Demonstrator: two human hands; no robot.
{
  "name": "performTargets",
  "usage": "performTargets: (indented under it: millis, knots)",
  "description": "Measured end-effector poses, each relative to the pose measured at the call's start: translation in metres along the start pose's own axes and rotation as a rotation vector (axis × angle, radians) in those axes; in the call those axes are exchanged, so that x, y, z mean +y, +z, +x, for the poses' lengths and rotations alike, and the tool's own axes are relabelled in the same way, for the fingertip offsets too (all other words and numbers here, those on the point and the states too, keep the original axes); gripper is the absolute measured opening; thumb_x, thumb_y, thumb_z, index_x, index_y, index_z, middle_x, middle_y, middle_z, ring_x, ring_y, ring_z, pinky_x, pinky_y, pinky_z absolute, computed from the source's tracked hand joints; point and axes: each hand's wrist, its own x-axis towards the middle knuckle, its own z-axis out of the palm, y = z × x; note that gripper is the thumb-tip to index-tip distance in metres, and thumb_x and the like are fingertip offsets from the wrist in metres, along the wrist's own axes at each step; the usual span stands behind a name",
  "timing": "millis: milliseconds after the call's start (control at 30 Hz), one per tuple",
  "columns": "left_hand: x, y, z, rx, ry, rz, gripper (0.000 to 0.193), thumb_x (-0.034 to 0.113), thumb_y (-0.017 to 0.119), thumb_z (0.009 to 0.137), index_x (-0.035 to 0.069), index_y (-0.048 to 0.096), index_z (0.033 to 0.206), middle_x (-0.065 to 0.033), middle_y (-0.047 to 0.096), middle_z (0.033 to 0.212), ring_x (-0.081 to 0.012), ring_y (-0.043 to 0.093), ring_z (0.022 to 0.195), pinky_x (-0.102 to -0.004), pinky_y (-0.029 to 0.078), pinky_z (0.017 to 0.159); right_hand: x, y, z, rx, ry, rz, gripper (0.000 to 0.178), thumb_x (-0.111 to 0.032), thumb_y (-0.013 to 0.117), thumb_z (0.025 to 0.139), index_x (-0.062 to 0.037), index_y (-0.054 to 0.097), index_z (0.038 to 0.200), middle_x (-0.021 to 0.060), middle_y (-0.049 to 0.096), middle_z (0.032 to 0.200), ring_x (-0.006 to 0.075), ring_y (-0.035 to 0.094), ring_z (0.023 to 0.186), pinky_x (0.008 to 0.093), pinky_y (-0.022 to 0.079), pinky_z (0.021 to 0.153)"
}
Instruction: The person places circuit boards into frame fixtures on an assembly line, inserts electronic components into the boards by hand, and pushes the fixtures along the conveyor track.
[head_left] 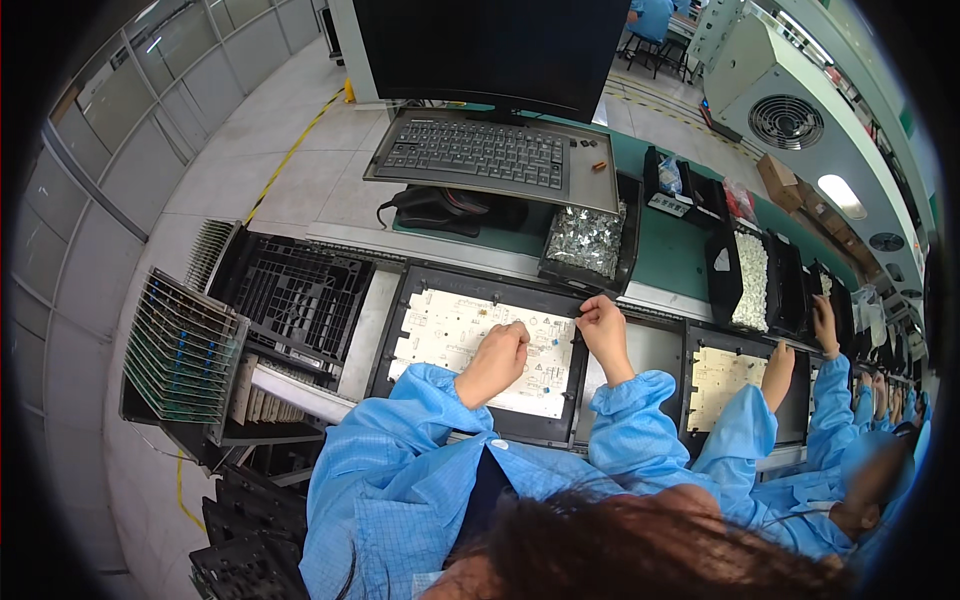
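A cream-coloured circuit board (425,345) with printed markings lies in a black frame (392,362) on the line in front of me. My left hand (495,362) is over the middle of the board, its fingers curled closed. What it pinches, if anything, is hidden. At the frame's right side is my right hand (603,328), thumb and fingertips pressed together beside the board's upper right edge. Whatever sits between those fingertips is too small to make out. A few small blue parts (546,391) stand on the board.
Beyond the frame sit a bin of shiny metal parts (585,240), a keyboard (475,150) and a monitor (490,50). A rack of green boards (180,350) is at left. A co-worker's hands (778,372) work at another board (722,380) on the right, near a bin of white parts (750,280).
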Motion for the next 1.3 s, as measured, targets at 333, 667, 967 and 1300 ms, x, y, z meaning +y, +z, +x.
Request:
performTargets:
  millis: [333,667,967,1300]
  knots:
    - [-0.001,-0.006,0.001,0.032,0.031,0.045,0.018,0.002,0.058,0.082,-0.001,0.071,0.094,-0.0199,0.067,0.086,-0.0369,0.062,0.086,-0.0426,0.051,0.079,-0.006,-0.004,0.001,-0.012,0.032,0.012,0.019,0.004,0.071,0.070,-0.0005,0.061,0.086,0.0094,0.066,0.067,0.0205,0.066,0.064,0.0320,0.050,0.062]
    - [-0.005,-0.008,0.001,0.046,-0.056,0.036,0.020,0.005,0.057,0.080,-0.001,0.072,0.091,-0.0178,0.064,0.078,-0.0329,0.061,0.077,-0.0410,0.050,0.075,0.004,-0.005,0.006,-0.013,0.045,0.034,0.020,0.003,0.071,0.070,-0.0009,0.060,0.086,0.0084,0.065,0.065,0.0195,0.066,0.064,0.0313,0.049,0.061]
    - [-0.007,-0.009,-0.002,0.082,-0.041,0.051,0.017,0.003,0.058,0.084,-0.002,0.071,0.093,-0.0191,0.068,0.086,-0.0384,0.063,0.086,-0.0439,0.051,0.081,0.025,-0.009,0.006,0.001,0.094,0.199,0.019,0.008,0.069,0.075,-0.0013,0.058,0.088,0.0016,0.061,0.069,0.0086,0.056,0.063,0.0233,0.043,0.058]
    - [-0.012,-0.016,0.011,0.154,-0.122,-0.048,0.015,0.005,0.058,0.090,-0.001,0.068,0.099,-0.0184,0.070,0.088,-0.0302,0.069,0.078,-0.0341,0.054,0.071,0.018,-0.008,-0.004,-0.147,0.227,0.675,0.024,-0.008,0.073,0.081,-0.0019,0.070,0.104,0.0017,0.070,0.088,0.0088,0.060,0.077,0.0233,0.048,0.068]
